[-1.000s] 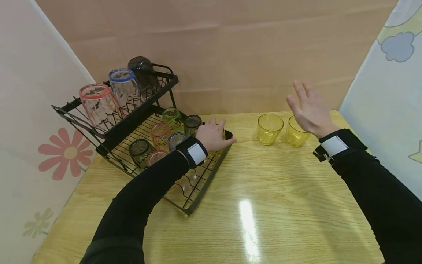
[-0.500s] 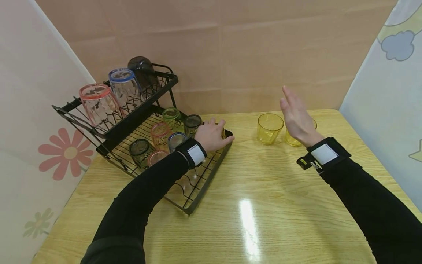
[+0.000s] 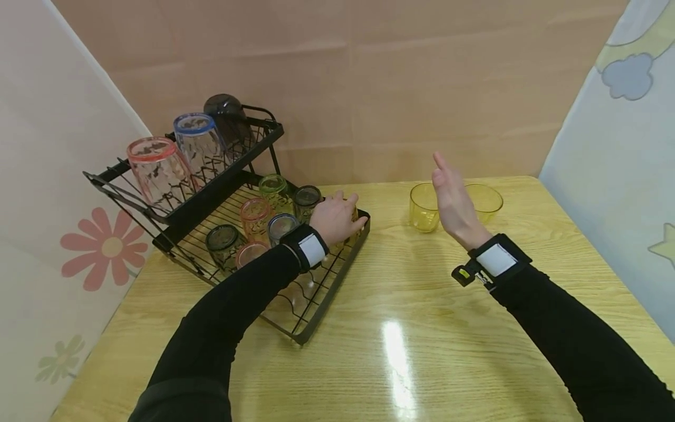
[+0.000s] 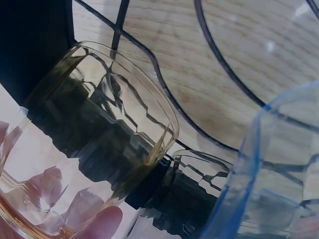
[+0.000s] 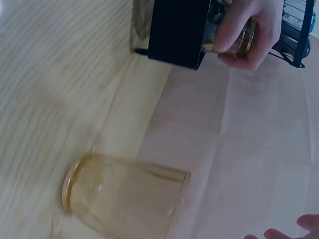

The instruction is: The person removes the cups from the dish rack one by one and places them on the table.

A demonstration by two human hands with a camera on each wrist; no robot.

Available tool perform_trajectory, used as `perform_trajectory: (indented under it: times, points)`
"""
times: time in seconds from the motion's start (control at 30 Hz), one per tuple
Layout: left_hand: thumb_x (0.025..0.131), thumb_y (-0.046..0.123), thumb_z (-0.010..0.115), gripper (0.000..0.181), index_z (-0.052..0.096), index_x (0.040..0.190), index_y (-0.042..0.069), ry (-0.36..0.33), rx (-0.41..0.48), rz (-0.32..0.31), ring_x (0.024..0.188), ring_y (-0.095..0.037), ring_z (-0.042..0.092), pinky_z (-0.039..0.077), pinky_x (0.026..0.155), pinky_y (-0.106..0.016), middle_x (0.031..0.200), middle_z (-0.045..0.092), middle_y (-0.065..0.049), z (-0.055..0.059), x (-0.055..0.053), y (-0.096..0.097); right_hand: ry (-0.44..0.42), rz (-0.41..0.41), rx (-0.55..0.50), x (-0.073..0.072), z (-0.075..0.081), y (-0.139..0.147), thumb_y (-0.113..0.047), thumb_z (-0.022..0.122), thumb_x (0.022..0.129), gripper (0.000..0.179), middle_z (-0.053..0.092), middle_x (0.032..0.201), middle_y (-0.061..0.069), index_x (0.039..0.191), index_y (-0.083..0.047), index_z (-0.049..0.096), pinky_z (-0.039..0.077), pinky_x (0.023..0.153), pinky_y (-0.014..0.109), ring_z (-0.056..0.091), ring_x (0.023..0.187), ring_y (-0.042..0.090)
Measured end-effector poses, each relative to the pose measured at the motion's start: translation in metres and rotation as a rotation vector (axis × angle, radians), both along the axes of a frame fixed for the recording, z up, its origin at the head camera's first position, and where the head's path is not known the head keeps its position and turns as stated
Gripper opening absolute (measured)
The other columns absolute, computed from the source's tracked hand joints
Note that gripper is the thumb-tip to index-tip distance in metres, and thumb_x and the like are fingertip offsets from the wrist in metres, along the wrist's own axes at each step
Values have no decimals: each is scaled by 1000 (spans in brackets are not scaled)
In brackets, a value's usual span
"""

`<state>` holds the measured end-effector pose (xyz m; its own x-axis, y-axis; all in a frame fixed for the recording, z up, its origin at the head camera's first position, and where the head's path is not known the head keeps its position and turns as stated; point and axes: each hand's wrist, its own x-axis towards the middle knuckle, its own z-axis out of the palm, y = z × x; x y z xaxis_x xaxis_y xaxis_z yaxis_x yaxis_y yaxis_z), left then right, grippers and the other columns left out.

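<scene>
In the far right corner of the black rack [image 3: 333,287], on its lower tier, the left hand [image 3: 335,223] is pinching the raised base of an upturned yellow tumbler [image 5: 246,37] with bent fingers; if that pinch is loosening on such smooth glass, the tumbler could be slipping, and if it is rising at a slant, its rim could be snagging the wires [image 4: 159,74] or knocking the dark tumbler [image 3: 307,200] to the left. Over on the right, the right hand [image 3: 454,202] is hovering with nothing in it, its fingers running straight; whether they are touching one another, I cannot tell. Beyond it, the left yellow glass [image 3: 423,212] and the right yellow glass [image 3: 485,199] are standing mouth up, and a careless sweep could be tipping either. Nearest, the table [image 3: 437,363] is showing pale, glossy wood grain; the rack is pairing flat bands with thin, wavy, metal-looking rods. The gripped glass is curving into faceted, see-through walls. Farther up, larger red-rimmed [image 3: 160,176], blue-rimmed [image 3: 199,143] and smoky [image 3: 229,120] tumblers are resting before a creased tan backdrop [image 3: 401,88].
</scene>
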<state>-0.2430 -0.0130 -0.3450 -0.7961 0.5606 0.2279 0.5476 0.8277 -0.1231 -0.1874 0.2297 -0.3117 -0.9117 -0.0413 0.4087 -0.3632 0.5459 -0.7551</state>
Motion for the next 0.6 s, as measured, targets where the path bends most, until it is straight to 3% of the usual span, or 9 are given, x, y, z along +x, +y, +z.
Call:
perform_trajectory:
  times: [0.2,0.4,0.6]
  points:
    - [96,54,51,52,59,126,12,-55,38,17,62,-23,56,48,48,-32,101,62,-13,3,-3,-4,7,8,-47,3,-14,-17,-54,20,103,72,14,159,18,155,-5,17,6,115,49,10,145,31]
    - [96,51,54,50,60,124,11,-79,97,19,65,-22,57,48,50,-33,98,61,-12,20,-4,-8,10,11,-58,7,-30,-33,-58,19,102,76,20,154,24,155,-3,18,14,112,54,18,142,36]
    - [96,51,54,50,59,123,10,-84,125,11,69,-24,58,50,53,-36,98,60,-13,37,-4,-13,-14,17,-125,11,-43,-50,-59,19,101,76,20,156,20,155,-6,19,15,110,59,18,142,35]
